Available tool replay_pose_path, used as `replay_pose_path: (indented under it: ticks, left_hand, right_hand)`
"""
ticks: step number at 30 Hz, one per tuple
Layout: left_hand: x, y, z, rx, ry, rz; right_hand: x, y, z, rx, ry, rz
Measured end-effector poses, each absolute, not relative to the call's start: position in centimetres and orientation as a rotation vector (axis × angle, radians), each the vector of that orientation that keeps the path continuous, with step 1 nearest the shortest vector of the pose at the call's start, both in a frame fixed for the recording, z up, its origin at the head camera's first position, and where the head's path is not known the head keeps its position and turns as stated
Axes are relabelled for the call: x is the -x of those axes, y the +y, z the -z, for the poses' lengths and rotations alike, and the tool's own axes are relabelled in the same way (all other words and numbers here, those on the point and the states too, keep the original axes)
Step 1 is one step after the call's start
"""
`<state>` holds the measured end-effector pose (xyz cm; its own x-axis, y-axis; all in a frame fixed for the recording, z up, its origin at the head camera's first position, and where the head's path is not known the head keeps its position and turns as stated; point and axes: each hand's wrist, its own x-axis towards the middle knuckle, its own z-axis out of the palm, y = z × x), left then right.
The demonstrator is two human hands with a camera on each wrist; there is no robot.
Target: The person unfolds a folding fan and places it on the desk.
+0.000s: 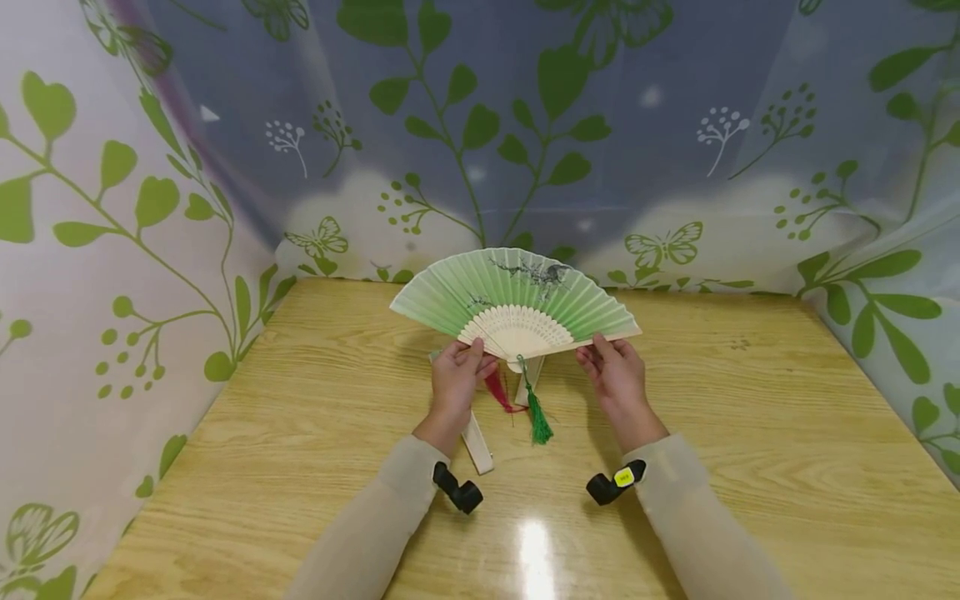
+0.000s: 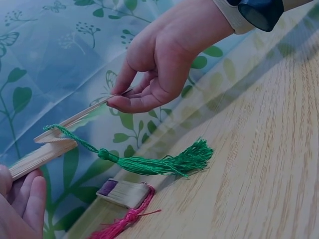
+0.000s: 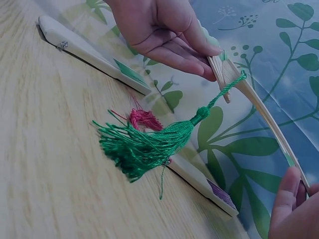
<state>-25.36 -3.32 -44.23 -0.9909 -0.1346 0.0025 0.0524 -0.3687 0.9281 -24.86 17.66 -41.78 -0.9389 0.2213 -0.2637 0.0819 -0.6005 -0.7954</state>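
Note:
A green folding fan (image 1: pixel 517 279) with a dark branch print and pale pierced ribs is spread wide, held up above the table by both hands. My left hand (image 1: pixel 453 385) pinches its left end near the ribs, thumb on top. At the opposite end, my right hand (image 1: pixel 621 385) pinches the outer stick between thumb and fingers. From the pivot hangs a green tassel (image 3: pixel 144 142). Beneath lie two folded fans: one (image 3: pixel 89 52) with a green edge, and another (image 3: pixel 199 181) with a purple edge and a red tassel (image 1: pixel 497 390).
A wooden table (image 1: pixel 750 433) carries everything. Patterned cloth (image 1: pixel 480 167) with green leaves and butterflies surrounds its back and sides. A black camera sits on each wrist, at the cuff of a light sleeve (image 1: pixel 367 517).

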Motion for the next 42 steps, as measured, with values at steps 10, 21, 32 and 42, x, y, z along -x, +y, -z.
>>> replay_pose_path:
  ticks: [10,21,32,42]
  left_hand:
    - [25.4,-3.2,44.4,-0.126,-1.661,2.499]
    - [25.4,-3.2,44.3,-0.162,-1.644,2.509]
    - [25.5,-2.9,44.4,-0.247,-1.621,2.522]
    - [26.0,-2.7,44.7,-0.294,-1.563,2.547]
  right_hand:
    - [24.7,17.1,42.1,0.510,-1.316,-2.644]
    - [25.0,16.4,42.7,0.575,-1.243,-2.599]
    - [25.0,15.9,43.1,0.618,-1.106,-2.607]
    - [25.1,15.3,43.2,0.635,-1.115,-2.565]
